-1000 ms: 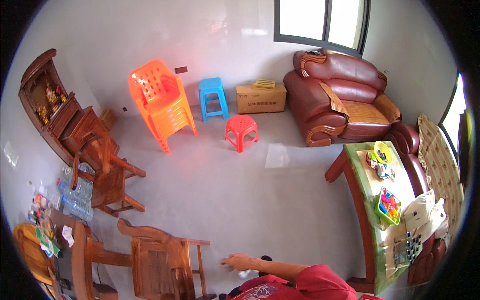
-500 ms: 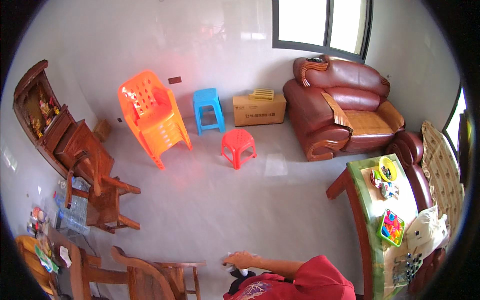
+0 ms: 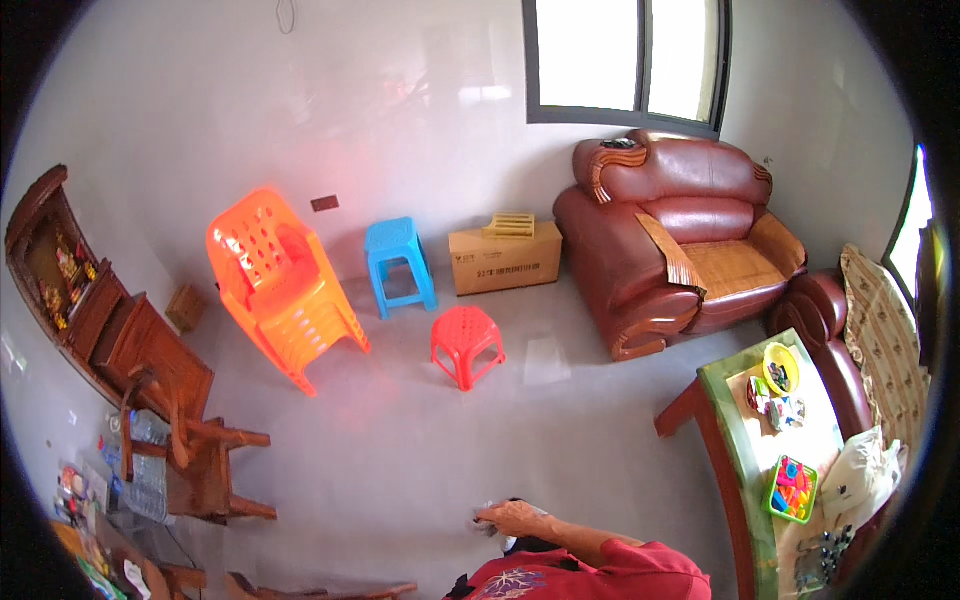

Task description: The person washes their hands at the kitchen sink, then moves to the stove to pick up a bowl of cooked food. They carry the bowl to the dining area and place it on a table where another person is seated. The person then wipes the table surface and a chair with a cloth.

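Observation:
My right hand (image 3: 514, 518) reaches across in front of my red shirt at the bottom middle, its forearm coming in from the right. The fingers are bent and closed. A small pale grey-white thing shows at the fingertips, too small to tell what it is. Below the hand there is a bit of dark clothing or footwear. My left hand is out of sight. Ahead of the hand, well apart from it, a low red plastic stool (image 3: 467, 345) stands on the grey floor.
Stacked orange plastic chairs (image 3: 285, 290), a blue stool (image 3: 399, 265) and a cardboard box (image 3: 505, 258) stand along the wall. A brown leather sofa (image 3: 680, 245) is at the far right. A green-edged table (image 3: 722, 390) stands right, wooden chairs (image 3: 200, 480) left.
The whole view has tilted upward and turned slightly, so the furniture sits lower in the picture. My right hand shows a little further right, still closed.

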